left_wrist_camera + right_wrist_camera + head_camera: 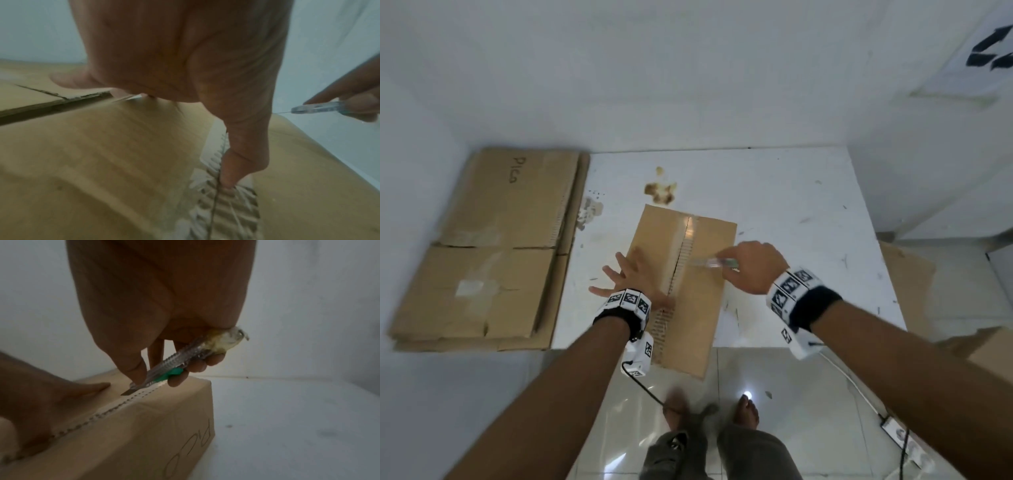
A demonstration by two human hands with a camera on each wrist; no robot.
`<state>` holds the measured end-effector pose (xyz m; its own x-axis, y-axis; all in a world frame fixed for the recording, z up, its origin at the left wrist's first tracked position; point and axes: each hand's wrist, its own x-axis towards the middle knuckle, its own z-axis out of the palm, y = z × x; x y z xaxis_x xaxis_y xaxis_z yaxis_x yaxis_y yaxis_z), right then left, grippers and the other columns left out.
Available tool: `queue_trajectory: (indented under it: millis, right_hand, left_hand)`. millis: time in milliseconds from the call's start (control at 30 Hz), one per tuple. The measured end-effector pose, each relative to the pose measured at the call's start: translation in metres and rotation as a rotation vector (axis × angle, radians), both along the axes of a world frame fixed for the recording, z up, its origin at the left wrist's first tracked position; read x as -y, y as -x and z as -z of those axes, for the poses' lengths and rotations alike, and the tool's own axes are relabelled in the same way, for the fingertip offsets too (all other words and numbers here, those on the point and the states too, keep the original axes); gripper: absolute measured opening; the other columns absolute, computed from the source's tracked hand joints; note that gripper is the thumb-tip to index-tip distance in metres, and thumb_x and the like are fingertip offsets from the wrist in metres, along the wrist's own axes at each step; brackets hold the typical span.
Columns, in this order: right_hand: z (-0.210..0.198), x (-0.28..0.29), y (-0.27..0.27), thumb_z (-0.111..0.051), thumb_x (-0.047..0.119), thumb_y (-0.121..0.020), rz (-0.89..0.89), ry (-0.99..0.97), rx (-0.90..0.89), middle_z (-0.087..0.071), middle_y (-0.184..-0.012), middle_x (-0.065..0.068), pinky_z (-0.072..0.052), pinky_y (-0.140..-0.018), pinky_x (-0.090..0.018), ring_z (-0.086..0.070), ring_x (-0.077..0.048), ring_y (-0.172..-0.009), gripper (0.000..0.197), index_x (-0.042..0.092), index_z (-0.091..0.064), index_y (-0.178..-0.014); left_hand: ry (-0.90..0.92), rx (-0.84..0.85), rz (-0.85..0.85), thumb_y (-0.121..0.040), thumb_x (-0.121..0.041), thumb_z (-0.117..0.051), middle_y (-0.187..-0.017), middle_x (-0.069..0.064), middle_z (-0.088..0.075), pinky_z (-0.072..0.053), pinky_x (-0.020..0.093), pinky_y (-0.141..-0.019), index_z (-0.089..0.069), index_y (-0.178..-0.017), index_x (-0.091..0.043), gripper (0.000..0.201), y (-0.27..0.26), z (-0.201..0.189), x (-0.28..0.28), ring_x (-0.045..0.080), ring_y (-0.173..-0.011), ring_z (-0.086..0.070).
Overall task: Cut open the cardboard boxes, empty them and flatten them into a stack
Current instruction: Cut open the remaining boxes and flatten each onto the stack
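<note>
Writing first: "Pica" in marker on the top sheet of the flat stack [482, 253] at 9 o'clock of the table [808, 212]; same hand-lettering runs down the box [685, 291] side seen from my right wrist cam, approx "Pica" – last letters blurred. The box sits mid-table, near edge overhanging toward me, tape seam [681, 253] running 12 to 6, part slit. My left hand [635, 274] lies flat on the lid at 9 of the seam, fingers spread and straight, pressing – nothing grasped. My right hand [751, 263] comes in from 3 o'clock, fingers wrapped round a clear cutter [174, 368] w/ green slider, forefinger along its back, blade tip down at the seam.
</note>
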<state>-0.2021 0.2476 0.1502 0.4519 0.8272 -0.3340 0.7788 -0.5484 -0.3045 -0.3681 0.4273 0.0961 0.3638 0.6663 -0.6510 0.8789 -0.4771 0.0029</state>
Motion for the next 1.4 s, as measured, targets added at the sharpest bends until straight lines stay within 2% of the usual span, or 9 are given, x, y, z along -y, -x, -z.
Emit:
queue_trajectory:
  millis: [233, 433, 700, 800, 1000, 1100, 1233, 1333, 1400]
  right_hand:
    - [0.000, -0.049, -0.003, -0.050, 0.051, -0.096, -0.239, 0.146, 0.153, -0.070, -0.110, -0.001, -0.047, -0.088, -0.037, -0.063, -0.027, -0.105, 0.036, 0.030, -0.070, -0.119]
    - [0.008, -0.062, 0.004, -0.046, 0.052, -0.097, -0.368, 0.137, 0.209, -0.069, -0.093, 0.001, -0.037, -0.071, -0.032, -0.065, -0.025, -0.090, 0.035, 0.031, -0.072, -0.107]
    - [-0.011, -0.081, 0.014, -0.046, 0.056, -0.095, -0.489, 0.216, 0.225, -0.064, -0.077, 0.001, -0.054, -0.077, -0.039, -0.064, -0.026, -0.079, 0.043, 0.021, -0.070, -0.089]
    - [-0.016, -0.082, 0.019, -0.044, 0.055, -0.094, -0.497, 0.227, 0.221, -0.065, -0.081, -0.001, -0.055, -0.073, -0.038, -0.063, -0.027, -0.078, 0.044, 0.019, -0.069, -0.089]
    - [-0.030, -0.077, 0.016, -0.057, 0.031, -0.089, -0.356, 0.230, 0.149, -0.065, -0.086, 0.003, -0.047, -0.059, -0.028, -0.065, -0.021, -0.077, 0.017, 0.022, -0.068, -0.098]
    - [-0.029, -0.058, 0.018, -0.055, 0.030, -0.094, -0.263, 0.234, 0.109, -0.066, -0.101, 0.000, -0.048, -0.067, -0.031, -0.065, -0.022, -0.086, 0.025, 0.023, -0.066, -0.115]
    - [-0.021, -0.016, 0.031, -0.048, 0.029, -0.098, -0.065, 0.148, 0.014, -0.066, -0.100, -0.007, -0.048, -0.069, -0.033, -0.065, -0.030, -0.086, 0.024, 0.017, -0.063, -0.113]
    - [-0.008, 0.013, 0.047, -0.046, 0.025, -0.098, 0.036, 0.082, 0.042, -0.061, -0.096, -0.006, -0.042, -0.063, -0.032, -0.064, -0.029, -0.084, 0.021, 0.019, -0.058, -0.114]
    - [-0.001, 0.021, 0.055, -0.043, 0.026, -0.100, 0.071, 0.084, 0.062, -0.054, -0.091, -0.002, -0.039, -0.061, -0.031, -0.063, -0.028, -0.082, 0.024, 0.020, -0.057, -0.120]
  left_hand:
    - [-0.010, 0.115, -0.033, -0.062, -0.055, -0.088, -0.164, 0.017, 0.019, -0.028, 0.070, -0.111, 0.028, -0.154, -0.022, 0.152, 0.001, 0.007, 0.005, 0.044, -0.147, -0.013]
    - [0.108, 0.252, 0.017, -0.073, -0.045, -0.085, -0.166, 0.011, 0.018, -0.025, 0.062, -0.117, 0.021, -0.157, -0.026, 0.137, 0.022, 0.014, -0.020, 0.041, -0.151, -0.008]
    - [0.102, 0.327, 0.014, -0.070, -0.046, -0.087, -0.167, 0.008, 0.018, -0.024, 0.061, -0.118, 0.020, -0.158, -0.027, 0.139, 0.026, 0.024, -0.023, 0.038, -0.152, -0.008]
    - [0.176, 0.465, -0.053, -0.082, -0.049, -0.075, -0.169, 0.007, 0.004, -0.026, 0.059, -0.119, 0.009, -0.161, -0.031, 0.116, 0.033, 0.027, -0.033, 0.037, -0.151, -0.017]
    - [0.161, 0.431, 0.039, -0.093, -0.065, -0.053, -0.158, 0.016, -0.024, -0.038, 0.056, -0.110, 0.017, -0.158, -0.040, 0.098, 0.037, 0.030, -0.035, 0.045, -0.133, -0.043]
    - [0.059, 0.391, 0.073, -0.090, -0.078, -0.041, -0.137, 0.019, -0.044, -0.048, 0.050, -0.094, 0.018, -0.157, -0.042, 0.096, 0.040, 0.026, -0.020, 0.043, -0.112, -0.059]
    - [-0.021, 0.445, -0.069, -0.090, -0.080, -0.036, -0.128, 0.021, -0.056, -0.049, 0.048, -0.088, 0.009, -0.159, -0.030, 0.097, 0.036, 0.021, 0.024, 0.042, -0.107, -0.062]
    - [-0.057, 0.343, -0.091, -0.091, -0.075, -0.044, -0.145, 0.025, -0.042, -0.046, 0.052, -0.096, -0.002, -0.158, -0.015, 0.100, 0.022, 0.012, 0.043, 0.044, -0.124, -0.052]
    - [-0.177, 0.310, 0.117, -0.088, -0.071, -0.052, -0.159, 0.020, -0.016, -0.032, 0.061, -0.110, -0.007, -0.157, -0.018, 0.098, 0.008, 0.009, 0.030, 0.043, -0.143, -0.028]
